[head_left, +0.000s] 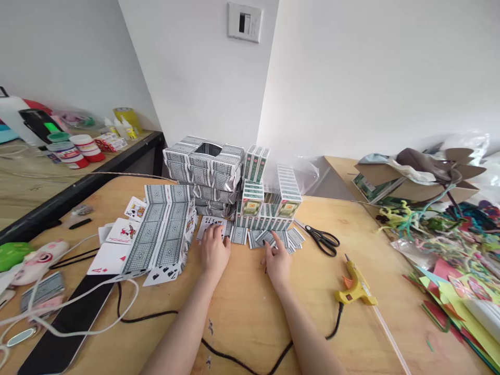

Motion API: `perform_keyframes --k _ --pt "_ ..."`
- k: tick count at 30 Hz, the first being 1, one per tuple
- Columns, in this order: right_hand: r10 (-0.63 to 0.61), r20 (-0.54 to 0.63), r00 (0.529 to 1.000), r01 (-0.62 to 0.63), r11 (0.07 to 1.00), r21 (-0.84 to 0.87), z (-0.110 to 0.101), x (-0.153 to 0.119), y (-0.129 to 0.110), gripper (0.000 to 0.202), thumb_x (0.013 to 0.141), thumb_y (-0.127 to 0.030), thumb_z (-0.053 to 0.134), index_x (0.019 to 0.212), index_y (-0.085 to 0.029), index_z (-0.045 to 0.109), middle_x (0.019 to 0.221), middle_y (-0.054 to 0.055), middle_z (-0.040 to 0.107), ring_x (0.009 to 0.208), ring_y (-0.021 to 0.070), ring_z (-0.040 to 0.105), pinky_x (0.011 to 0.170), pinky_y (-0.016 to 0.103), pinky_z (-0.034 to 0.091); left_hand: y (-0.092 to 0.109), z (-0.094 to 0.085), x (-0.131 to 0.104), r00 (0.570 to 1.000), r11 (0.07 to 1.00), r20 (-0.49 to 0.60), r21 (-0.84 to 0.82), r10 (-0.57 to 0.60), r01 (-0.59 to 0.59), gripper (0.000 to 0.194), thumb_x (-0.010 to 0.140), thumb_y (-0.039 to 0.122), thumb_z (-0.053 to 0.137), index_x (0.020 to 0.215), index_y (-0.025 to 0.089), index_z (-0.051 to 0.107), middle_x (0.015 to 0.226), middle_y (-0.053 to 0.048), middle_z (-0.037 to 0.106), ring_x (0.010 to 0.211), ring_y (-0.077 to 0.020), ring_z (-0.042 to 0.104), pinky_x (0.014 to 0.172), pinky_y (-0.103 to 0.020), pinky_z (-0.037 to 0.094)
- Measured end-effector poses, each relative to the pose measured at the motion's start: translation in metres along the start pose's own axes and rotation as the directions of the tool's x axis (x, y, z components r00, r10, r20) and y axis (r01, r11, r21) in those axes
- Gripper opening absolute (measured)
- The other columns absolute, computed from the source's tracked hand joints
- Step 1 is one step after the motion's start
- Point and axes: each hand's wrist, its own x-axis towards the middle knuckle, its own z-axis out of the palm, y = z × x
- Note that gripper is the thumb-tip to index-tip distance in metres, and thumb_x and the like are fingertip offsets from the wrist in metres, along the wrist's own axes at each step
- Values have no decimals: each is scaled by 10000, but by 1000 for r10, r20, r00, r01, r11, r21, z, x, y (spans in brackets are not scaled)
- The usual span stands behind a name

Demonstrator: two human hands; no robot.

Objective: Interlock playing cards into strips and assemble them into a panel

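My left hand [215,251] rests on the table, fingers bent over a few face-up playing cards [207,224], with the thumb apart. To its right, my right hand [278,263] has its index finger stretched toward scattered face-down cards [295,238]; some fingers are tucked out of sight. Just behind the hands stand green-and-white card boxes [269,223] in rows and stacks. A block built of grey-backed cards [222,174], with a dark opening on top, stands behind my left hand. Left of that hand lies a folded panel of joined cards [156,229].
Black-handled scissors [326,239] and a yellow glue gun [355,286] lie at the right; its black cord runs under my forearms. Yarn and coloured paper [449,297] cover the far right. White cable [86,299] loops over a dark flat slab [70,328] at left.
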Motion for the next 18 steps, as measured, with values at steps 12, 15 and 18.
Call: perform_keyframes --k 12,15,18 --pt "-49 62 997 42 993 113 2 1 4 459 789 -454 424 1080 -127 560 427 -34 522 331 118 458 374 218 386 -5 6 -1 998 999 -35 -9 -46 46 272 761 191 465 1001 131 578 1024 -101 627 957 -224 570 829 -330 444" --pt "-55 98 994 38 985 169 4 1 6 443 786 -456 426 1054 -130 563 435 -34 523 327 116 451 357 216 382 -3 6 -1 997 999 -60 -1 -49 49 254 762 204 470 965 133 605 990 -94 647 913 -219 592 806 -321 450" --pt "-72 109 991 52 982 180 5 1 6 418 785 -449 435 1020 -132 572 433 -33 523 332 113 455 362 212 384 -3 5 -2 994 998 -98 13 -55 56 252 783 206 451 954 135 622 948 -99 664 863 -212 612 772 -310 455"
